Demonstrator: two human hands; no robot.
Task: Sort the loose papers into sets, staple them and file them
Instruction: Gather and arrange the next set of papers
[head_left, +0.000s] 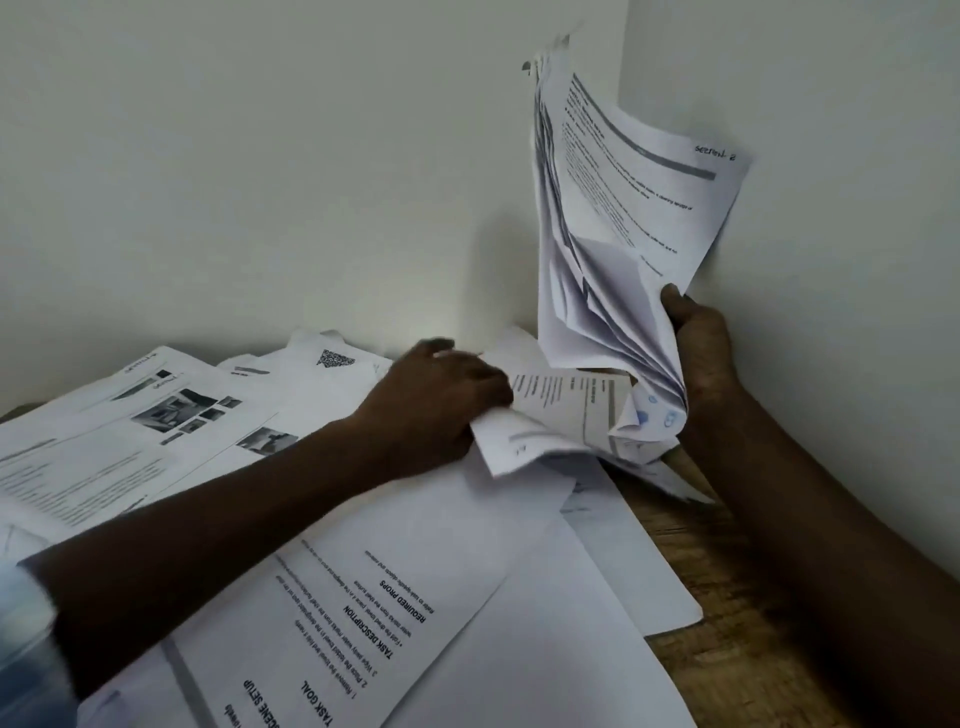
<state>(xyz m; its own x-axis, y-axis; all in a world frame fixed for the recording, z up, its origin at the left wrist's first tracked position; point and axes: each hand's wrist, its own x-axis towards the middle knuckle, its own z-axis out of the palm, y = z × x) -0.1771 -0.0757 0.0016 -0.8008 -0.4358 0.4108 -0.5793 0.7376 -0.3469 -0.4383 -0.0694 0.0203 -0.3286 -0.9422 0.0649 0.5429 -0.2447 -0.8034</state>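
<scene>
The bundle of papers stands fanned and creased in the upper right of the frame, its lower corner squeezed in the closed grip of our right hand, while our left hand, at the centre, curls its fingers around the edge of one printed sheet just below the bundle. To do this step well we should, we think, read the heading of that sheet before joining it, and relax the right grip so the pages do not crease more. Other loose papers cover the worktop at lower left.
</scene>
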